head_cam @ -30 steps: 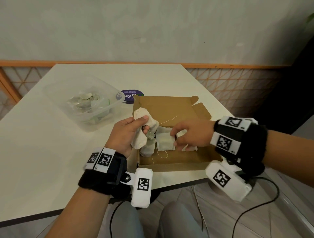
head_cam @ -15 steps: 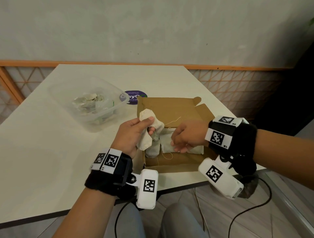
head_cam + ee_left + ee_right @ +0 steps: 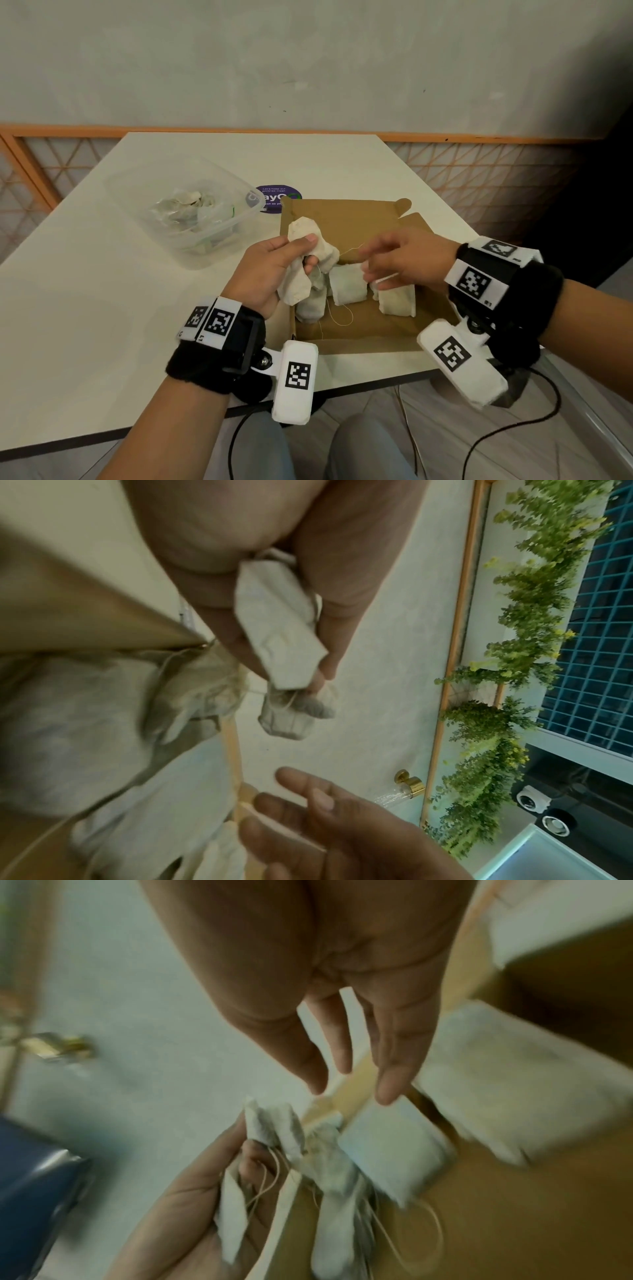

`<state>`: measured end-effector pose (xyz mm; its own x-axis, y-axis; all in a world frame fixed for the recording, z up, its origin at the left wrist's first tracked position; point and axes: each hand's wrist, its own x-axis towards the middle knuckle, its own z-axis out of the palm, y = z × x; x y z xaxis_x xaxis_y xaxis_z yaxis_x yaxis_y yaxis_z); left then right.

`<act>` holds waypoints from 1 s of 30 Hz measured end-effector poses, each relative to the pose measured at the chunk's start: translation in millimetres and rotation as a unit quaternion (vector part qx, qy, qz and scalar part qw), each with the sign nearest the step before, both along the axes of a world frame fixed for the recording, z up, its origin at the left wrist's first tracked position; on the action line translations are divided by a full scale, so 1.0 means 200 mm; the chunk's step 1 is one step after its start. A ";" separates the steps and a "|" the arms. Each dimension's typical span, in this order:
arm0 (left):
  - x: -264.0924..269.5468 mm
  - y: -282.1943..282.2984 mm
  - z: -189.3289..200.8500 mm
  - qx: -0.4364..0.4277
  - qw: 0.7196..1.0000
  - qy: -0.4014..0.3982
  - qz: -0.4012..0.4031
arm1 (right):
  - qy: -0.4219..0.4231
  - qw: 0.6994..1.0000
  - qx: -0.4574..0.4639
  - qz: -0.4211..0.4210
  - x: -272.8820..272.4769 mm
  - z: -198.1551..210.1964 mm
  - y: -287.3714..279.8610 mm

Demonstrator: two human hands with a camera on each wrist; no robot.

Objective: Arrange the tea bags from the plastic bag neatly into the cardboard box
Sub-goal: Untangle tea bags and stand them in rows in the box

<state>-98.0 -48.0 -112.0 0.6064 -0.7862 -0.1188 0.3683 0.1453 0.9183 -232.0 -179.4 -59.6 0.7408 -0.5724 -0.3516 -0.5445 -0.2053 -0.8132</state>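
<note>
My left hand (image 3: 274, 263) grips a bunch of white tea bags (image 3: 303, 260) at the left wall of the open cardboard box (image 3: 363, 334); the same tea bags (image 3: 277, 631) show between thumb and fingers in the left wrist view. Two tea bags (image 3: 347, 286) stand side by side on the box floor, with thin strings trailing. My right hand (image 3: 404, 262) hovers just above them with straight, spread fingers (image 3: 394, 1066) and holds nothing. More tea bags lie in the clear plastic container (image 3: 191, 212) at the back left.
A white table (image 3: 102, 308) carries everything; its front edge runs just below the box. A round purple sticker (image 3: 277, 198) lies behind the box. Black cables hang below the table near my knees.
My right hand has let go of the tea bag it was setting down and lifted off it, fingers now spread. The left hand keeps its bunch and has barely moved.
</note>
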 end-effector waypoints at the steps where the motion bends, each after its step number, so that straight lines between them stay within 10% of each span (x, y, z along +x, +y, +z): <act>1: 0.01 0.00 0.02 -0.001 1.000 -0.011 -0.008 | -0.025 0.999 -0.045 -0.002 -0.01 0.03 0.00; 11: -0.05 -0.12 0.24 0.018 0.986 -0.119 -0.111 | -0.173 0.984 0.038 0.002 0.01 0.09 0.02; 17: 0.01 -0.13 0.21 -0.015 0.998 0.041 -0.037 | -0.217 0.970 0.105 -0.044 -0.05 0.09 -0.04; 23: -0.06 -0.20 0.20 -0.071 0.996 0.046 0.014 | -0.161 0.972 0.160 0.053 -0.02 0.05 0.04; 30: -0.07 -0.16 0.18 -0.119 0.984 0.130 -0.036 | -0.217 0.968 0.123 -0.029 -0.03 -0.01 -0.05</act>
